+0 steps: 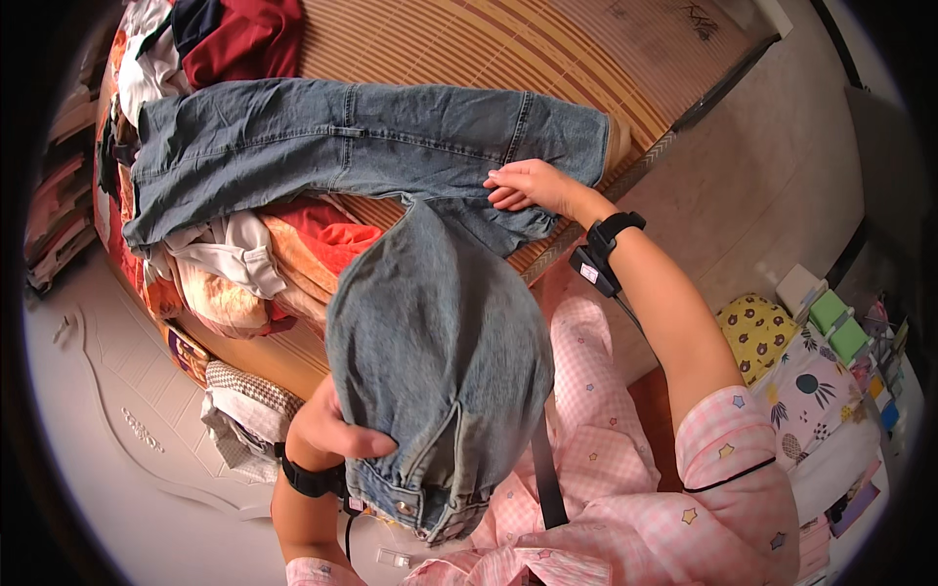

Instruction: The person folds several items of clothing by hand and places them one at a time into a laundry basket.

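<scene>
A pair of blue denim jeans (432, 293) lies partly across a bamboo mat (410, 36), one leg stretched out to the left. The waist end, with a metal button and the fly, is lifted close to my body. My left hand (344, 432) grips the denim near the waistband, its thumb on top and its other fingers hidden beneath the cloth. My right hand (524, 184) rests over the denim at the mat's near edge, fingers slightly curled; nothing shows between them. Each wrist wears a black strap with a small device.
Dark red cloth (249, 40), white garments (245, 253) and orange patterned bedding (220, 293) are heaped at the left. A houndstooth cloth (253, 388) hangs below them. On the right are a yellow patterned cushion (755, 333) and green boxes (839, 322). A carved white panel (139, 425) stands lower left.
</scene>
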Motion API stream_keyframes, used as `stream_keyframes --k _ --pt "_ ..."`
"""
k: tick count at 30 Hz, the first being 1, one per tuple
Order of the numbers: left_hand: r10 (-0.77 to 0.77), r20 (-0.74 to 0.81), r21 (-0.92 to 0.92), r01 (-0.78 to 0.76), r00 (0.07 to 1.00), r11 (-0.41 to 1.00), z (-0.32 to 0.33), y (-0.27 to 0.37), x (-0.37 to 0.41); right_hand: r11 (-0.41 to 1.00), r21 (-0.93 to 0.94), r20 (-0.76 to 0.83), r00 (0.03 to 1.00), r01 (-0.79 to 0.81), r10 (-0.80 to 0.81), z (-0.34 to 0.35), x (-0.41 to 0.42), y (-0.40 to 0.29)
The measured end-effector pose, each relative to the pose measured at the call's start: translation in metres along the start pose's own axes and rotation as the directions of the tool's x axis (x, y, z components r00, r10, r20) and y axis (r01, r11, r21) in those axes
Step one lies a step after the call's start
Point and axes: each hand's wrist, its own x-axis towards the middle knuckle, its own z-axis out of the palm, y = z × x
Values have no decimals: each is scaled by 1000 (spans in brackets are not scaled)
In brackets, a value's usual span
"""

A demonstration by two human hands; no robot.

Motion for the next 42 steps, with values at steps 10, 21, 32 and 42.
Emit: stream_keyframes --k 10,21,32,42 --pt "557 -26 -412 -516 830 751 -20 89 150 962 272 -106 993 -24 55 -5 0 0" --pt "251 -2 -43 -251 968 967 -59 112 203 976 -132 -449 867 175 -216 17 -21 7" --pt "-194 -7 123 194 981 973 -71 23 201 922 -269 -589 710 278 -386 -3 0 -15" --pt "35 -251 183 12 967 983 -95 -31 214 958 1 -668 713 286 -212 1 -6 9"
